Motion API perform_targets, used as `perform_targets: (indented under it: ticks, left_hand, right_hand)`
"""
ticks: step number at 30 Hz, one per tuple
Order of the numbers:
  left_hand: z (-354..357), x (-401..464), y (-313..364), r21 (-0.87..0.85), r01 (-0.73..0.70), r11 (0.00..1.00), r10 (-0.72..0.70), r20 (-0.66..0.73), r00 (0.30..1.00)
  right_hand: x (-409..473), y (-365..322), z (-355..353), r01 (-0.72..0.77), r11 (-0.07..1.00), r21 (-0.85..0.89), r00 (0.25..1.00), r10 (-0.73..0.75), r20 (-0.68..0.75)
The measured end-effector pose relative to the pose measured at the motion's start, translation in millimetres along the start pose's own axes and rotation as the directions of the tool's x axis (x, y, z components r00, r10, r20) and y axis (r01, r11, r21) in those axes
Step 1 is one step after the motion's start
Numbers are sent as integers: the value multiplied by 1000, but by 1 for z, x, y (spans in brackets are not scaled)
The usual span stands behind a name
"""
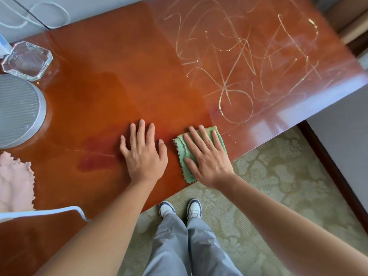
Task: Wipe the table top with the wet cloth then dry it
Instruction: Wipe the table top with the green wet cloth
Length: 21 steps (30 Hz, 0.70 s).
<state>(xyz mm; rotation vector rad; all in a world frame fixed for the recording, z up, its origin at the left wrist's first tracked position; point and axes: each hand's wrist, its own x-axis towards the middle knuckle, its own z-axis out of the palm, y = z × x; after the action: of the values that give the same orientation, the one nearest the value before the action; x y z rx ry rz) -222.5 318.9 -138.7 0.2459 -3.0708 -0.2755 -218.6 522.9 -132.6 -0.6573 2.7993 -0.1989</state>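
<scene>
A glossy reddish-brown table top (111,80) fills most of the view. Pale scribbled marks (239,56) cover its far right part. Near the front edge lies a folded green cloth (182,150), and my right hand (207,156) presses flat on it with straight fingers. Beside it to the left, my left hand (143,152) rests flat on the bare wood, fingers spread. A pink cloth (14,182) lies crumpled at the left edge. A darker patch (93,156) shows on the wood left of my left hand.
A glass ashtray (27,60) and a round grey ribbed device (18,110) stand at the left. A white cable (65,211) crosses the near left corner. Patterned carpet (278,176) and my shoes (180,210) lie below the table's front edge.
</scene>
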Motion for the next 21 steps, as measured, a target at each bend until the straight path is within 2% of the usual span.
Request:
perform_targets:
  ticks: [7, 16, 21]
  left_hand:
    - [-4, -1, -1, -25, 2, 1000, -1, 16, 1000]
    - [3, 1, -1, -18, 10, 1000, -10, 2, 1000]
    - [6, 1, -2, 5, 15, 1000, -15, -10, 1000]
  right_hand:
    - [-6, 32, -9, -109, 994, -11, 994, 109, -2]
    - [1, 39, -9, -105, 994, -28, 994, 104, -34]
    - [52, 58, -22, -98, 995, -26, 994, 96, -51]
